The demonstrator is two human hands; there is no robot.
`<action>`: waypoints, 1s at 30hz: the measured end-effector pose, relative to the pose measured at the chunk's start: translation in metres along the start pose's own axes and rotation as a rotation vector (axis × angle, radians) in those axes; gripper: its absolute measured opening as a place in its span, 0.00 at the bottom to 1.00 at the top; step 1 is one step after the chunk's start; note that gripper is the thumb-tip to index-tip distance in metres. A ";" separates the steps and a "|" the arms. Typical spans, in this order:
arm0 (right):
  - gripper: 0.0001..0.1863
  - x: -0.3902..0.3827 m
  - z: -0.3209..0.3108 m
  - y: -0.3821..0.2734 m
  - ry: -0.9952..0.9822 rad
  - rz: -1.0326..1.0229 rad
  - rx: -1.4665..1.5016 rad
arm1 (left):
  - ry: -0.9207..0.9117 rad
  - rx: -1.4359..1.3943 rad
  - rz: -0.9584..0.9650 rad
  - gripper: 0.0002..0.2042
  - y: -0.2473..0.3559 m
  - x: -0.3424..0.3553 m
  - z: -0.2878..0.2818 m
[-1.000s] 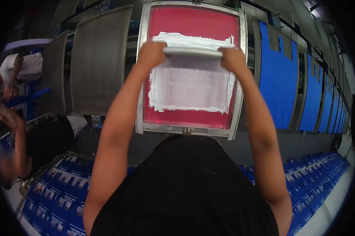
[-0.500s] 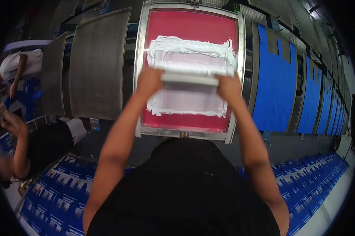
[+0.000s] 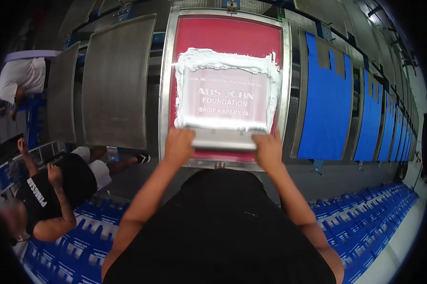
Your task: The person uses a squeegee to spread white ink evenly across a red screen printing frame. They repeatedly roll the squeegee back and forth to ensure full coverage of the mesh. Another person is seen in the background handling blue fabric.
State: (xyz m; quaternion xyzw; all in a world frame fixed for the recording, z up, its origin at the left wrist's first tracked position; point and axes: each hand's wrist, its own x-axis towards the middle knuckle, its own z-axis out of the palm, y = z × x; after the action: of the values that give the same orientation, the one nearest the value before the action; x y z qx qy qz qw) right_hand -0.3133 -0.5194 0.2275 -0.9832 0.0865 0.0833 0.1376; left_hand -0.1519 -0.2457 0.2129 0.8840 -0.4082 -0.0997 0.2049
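Both of my hands grip a wide metal-handled squeegee (image 3: 224,138), one at each end. My left hand (image 3: 179,146) is closed round its left end, and my right hand (image 3: 268,149) round its right end. The squeegee rests across the near part of a screen-printing frame (image 3: 286,71), which has a metal border and red mesh (image 3: 230,33). Thick white ink (image 3: 227,59) lies in a ragged band round the stencil area. Pale lettering (image 3: 225,94) shows within it. What lies beneath the screen is hidden.
Bare grey printing boards (image 3: 118,85) stand to the left. On the right, boards carry blue cut fabric pieces (image 3: 324,104) in a long row. Rows of blue printed pieces (image 3: 374,222) lie behind me. Two people are at the left, one in a black shirt (image 3: 57,182), another in white (image 3: 21,80).
My hands have drawn the squeegee toward me, from the middle of the screen to its near end. Lettering now shows on the mesh. The black-shirted person has shifted into fuller view.
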 end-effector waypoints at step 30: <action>0.29 0.368 -0.090 -0.130 -0.070 -0.068 -0.013 | -0.562 -1.270 -0.510 0.18 -0.090 -0.143 -0.022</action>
State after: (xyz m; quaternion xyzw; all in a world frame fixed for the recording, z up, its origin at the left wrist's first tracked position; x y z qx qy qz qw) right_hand 0.0816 -0.4764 0.2773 -0.9830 0.0475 0.1133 0.1367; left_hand -0.1753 -0.0782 0.1941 0.6038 -0.0908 -0.5838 0.5351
